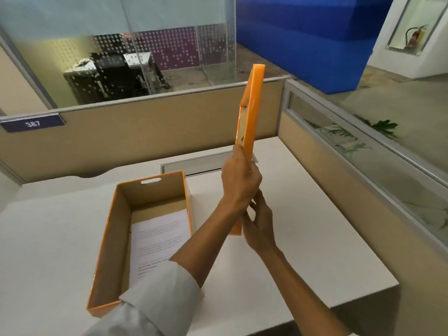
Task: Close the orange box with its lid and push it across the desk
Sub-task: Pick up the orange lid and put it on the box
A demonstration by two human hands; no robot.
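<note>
Both hands grip the lid (252, 105), held up on edge above the desk (303, 214): the left hand (238, 183) wraps its middle, the right hand (259, 224) pinches its near end. The box (106, 241) sits open just left, a printed sheet (157, 241) lying inside.

A small dark-blue rectangular nameplate (32, 122), fixed at the top edge of the beige fabric cubicle partition (150, 132) at left, carries the white number "387". A white printed paper sheet (158, 238) lying inside the open orange cardboard box (101, 251) shows several lines of dark type, too small and blurred to make out; only scattered letter shapes show near its lower edge. No other legible lettering, brand or sign appears.
</note>
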